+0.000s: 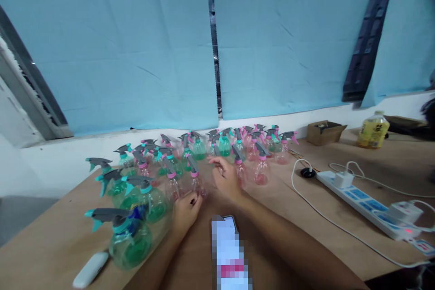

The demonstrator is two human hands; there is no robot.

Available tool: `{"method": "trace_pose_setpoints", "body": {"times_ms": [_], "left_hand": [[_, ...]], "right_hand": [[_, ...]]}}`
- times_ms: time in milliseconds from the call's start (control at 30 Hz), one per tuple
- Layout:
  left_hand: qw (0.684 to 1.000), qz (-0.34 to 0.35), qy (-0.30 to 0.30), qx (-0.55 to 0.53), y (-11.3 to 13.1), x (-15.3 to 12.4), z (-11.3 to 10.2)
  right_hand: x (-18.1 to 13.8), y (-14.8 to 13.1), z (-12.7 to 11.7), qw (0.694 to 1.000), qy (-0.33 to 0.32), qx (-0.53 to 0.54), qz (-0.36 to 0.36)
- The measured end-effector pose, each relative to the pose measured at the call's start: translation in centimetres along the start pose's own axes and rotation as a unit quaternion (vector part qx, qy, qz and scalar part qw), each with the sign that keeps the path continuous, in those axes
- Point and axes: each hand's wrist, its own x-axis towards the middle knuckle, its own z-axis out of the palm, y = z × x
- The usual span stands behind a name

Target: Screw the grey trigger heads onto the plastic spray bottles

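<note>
Many trigger spray bottles stand upright on the wooden table, some green with teal collars, others pink. My left hand [187, 210] is closed, its curled fingers just in front of the base of a pink spray bottle [195, 183]. Whether it grips anything is hidden. Beside that bottle, to the left, is another pink spray bottle [173, 184]. My right hand [226, 179] hovers in the gap between bottles, fingers bent and apart, with no object visible in it. A pink spray bottle [240, 170] is just to its right. Below my hands lies a phone [231, 249], its screen blurred out.
At front left are a green spray bottle [131, 247] and a white oblong device [91, 269]. To the right, a power strip [360, 204] with plugged chargers and cables crosses the table. Behind it stand a cardboard box [324, 133] and a yellow-labelled bottle [373, 131].
</note>
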Motion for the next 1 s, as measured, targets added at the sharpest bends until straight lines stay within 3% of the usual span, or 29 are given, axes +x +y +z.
{"method": "trace_pose_setpoints", "body": {"times_ms": [100,267,467,733,1000], "left_hand": [[1.0,-0.024,0.003,0.007,0.3,0.0,-0.1],[0.999,-0.036,-0.018,-0.008,0.4,0.0,-0.2],[0.997,-0.041,-0.055,-0.024,0.6,0.2,-0.3],[0.986,-0.022,-0.076,-0.148,1.0,0.8,-0.5],[0.985,-0.031,-0.091,-0.144,0.9,1.0,-0.4]], "right_hand": [[0.8,-0.6,-1.3,0.994,0.019,-0.09,-0.058],[1.0,2.2,-1.4,0.987,-0.017,-0.16,-0.006],[0.7,4.6,-1.1,0.99,-0.033,-0.132,0.038],[0.3,3.5,-1.3,0.994,-0.032,-0.104,0.005],[-0.1,2.3,-0.9,0.999,-0.031,-0.017,0.005]]}}
